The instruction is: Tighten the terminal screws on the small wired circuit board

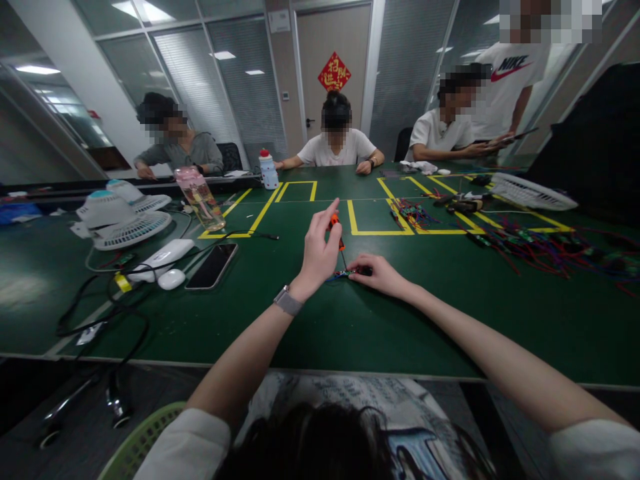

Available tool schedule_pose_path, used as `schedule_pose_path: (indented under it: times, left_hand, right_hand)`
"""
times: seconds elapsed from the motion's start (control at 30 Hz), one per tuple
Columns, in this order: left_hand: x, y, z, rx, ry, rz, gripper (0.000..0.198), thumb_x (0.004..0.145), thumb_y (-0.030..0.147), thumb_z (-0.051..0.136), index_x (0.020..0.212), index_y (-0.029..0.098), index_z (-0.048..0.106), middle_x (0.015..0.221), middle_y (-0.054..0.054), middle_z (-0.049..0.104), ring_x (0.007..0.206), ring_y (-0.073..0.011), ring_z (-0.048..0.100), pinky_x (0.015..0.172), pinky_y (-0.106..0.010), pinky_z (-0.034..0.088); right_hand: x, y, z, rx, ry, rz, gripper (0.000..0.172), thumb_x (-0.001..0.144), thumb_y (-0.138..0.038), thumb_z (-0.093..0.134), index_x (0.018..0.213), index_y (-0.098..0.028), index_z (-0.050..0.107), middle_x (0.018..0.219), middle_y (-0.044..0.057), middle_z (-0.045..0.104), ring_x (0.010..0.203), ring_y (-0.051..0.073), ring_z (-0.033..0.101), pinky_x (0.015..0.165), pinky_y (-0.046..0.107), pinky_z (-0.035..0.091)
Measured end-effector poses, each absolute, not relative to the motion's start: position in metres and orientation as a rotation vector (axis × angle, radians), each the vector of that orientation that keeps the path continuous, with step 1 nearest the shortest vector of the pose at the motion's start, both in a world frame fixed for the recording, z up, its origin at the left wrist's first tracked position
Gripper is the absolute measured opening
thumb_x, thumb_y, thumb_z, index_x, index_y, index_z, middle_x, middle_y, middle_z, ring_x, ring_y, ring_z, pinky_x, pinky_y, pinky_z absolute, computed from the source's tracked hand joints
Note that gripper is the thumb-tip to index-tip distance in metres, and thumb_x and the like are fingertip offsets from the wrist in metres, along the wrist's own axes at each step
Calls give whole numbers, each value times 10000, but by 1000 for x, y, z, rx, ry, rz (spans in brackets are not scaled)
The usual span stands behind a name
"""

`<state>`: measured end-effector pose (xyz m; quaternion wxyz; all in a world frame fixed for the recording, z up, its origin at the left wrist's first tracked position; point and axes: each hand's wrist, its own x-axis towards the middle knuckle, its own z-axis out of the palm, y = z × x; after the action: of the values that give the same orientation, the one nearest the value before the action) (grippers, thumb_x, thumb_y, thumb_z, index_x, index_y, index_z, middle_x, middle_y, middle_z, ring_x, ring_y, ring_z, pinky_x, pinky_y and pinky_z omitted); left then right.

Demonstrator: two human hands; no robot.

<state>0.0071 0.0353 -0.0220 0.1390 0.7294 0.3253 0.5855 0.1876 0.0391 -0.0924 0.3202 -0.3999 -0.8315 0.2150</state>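
Observation:
My left hand [321, 248] is closed round the orange and black handle of a screwdriver [342, 245], held upright with its thin shaft pointing down. The shaft's tip meets a small circuit board [344, 274] with thin wires, lying on the green table [390, 333]. My right hand [376, 275] pinches the right side of that board, resting low on the table. A dark part shows between its fingers, too small to make out.
To the left are a phone [212, 267], a white mouse [171, 279], black cables, fans [127, 223] and a pink-lidded bottle [200, 199]. Wired boards [540, 250] lie in a heap at right, a smaller bundle [415, 215] nearer the middle. Several people are across the table.

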Motion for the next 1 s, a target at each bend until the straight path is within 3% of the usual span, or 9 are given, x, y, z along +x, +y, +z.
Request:
schedule_pose_path:
  times: [0.1, 0.23, 0.43, 0.6, 0.67, 0.77, 0.83, 0.93, 1.0]
  left_hand:
    - [7, 35, -22, 2089, 899, 1702, 370, 954, 216, 454, 1318, 248, 512, 1096, -47, 634, 932, -146, 603, 875, -292, 464]
    - [7, 33, -20, 2192, 1049, 1780, 283, 860, 270, 640, 1140, 227, 635, 898, -16, 591, 836, -148, 560, 818, -286, 465]
    - [6, 36, -20, 2132, 982, 1776, 323, 959, 185, 422, 1239, 238, 574, 1080, -59, 597, 966, -149, 581, 874, -299, 470]
    - [5, 36, -19, 2139, 1088, 1830, 188, 875, 264, 619, 1052, 229, 668, 887, -22, 563, 821, -147, 562, 802, -294, 484]
    - [5, 37, -20, 2153, 1099, 1804, 211, 897, 265, 577, 1087, 238, 665, 953, -39, 545, 877, -153, 562, 839, -303, 482]
    - [6, 41, -23, 2184, 948, 1716, 371, 959, 199, 415, 1306, 271, 525, 1201, -74, 542, 1093, -167, 546, 950, -326, 450]
    - [6, 42, -24, 2166, 861, 1703, 397, 968, 192, 402, 1350, 274, 469, 1245, -71, 564, 1101, -165, 562, 945, -328, 453]
    - [6, 38, -23, 2178, 930, 1774, 319, 911, 222, 561, 1230, 243, 573, 1029, -41, 631, 944, -158, 593, 864, -305, 470]
    - [5, 35, -20, 2204, 1034, 1790, 233, 853, 270, 654, 1081, 221, 651, 915, -24, 591, 826, -145, 571, 807, -293, 476]
  right_hand:
    - [187, 39, -92, -1058, -2184, 565, 155, 816, -219, 658, 938, -155, 729, 839, 60, 651, 733, 170, 609, 696, 293, 483]
    - [187, 39, -93, -1063, -2188, 551, 148, 810, -206, 663, 930, -154, 733, 825, 56, 648, 723, 164, 605, 688, 286, 478]
    - [187, 39, -93, -1050, -2185, 561, 151, 814, -213, 659, 932, -157, 733, 834, 55, 648, 726, 162, 607, 694, 285, 484]
    - [187, 39, -93, -1057, -2188, 546, 149, 815, -220, 661, 932, -164, 734, 816, 48, 641, 711, 159, 603, 678, 280, 479]
    - [188, 39, -93, -1049, -2188, 545, 147, 815, -222, 661, 930, -164, 733, 817, 48, 640, 715, 159, 604, 682, 280, 481]
    - [188, 39, -93, -1039, -2186, 547, 145, 819, -225, 657, 928, -163, 729, 823, 51, 641, 723, 161, 605, 698, 288, 487]
    - [188, 39, -93, -1039, -2184, 560, 152, 820, -223, 655, 935, -155, 728, 837, 58, 645, 725, 163, 607, 706, 293, 491]
    - [187, 39, -93, -1041, -2179, 578, 156, 817, -218, 657, 937, -150, 728, 849, 62, 647, 724, 163, 610, 695, 289, 491]
    - [187, 39, -93, -1043, -2173, 575, 151, 814, -219, 659, 930, -154, 729, 838, 57, 644, 715, 160, 608, 680, 283, 488]
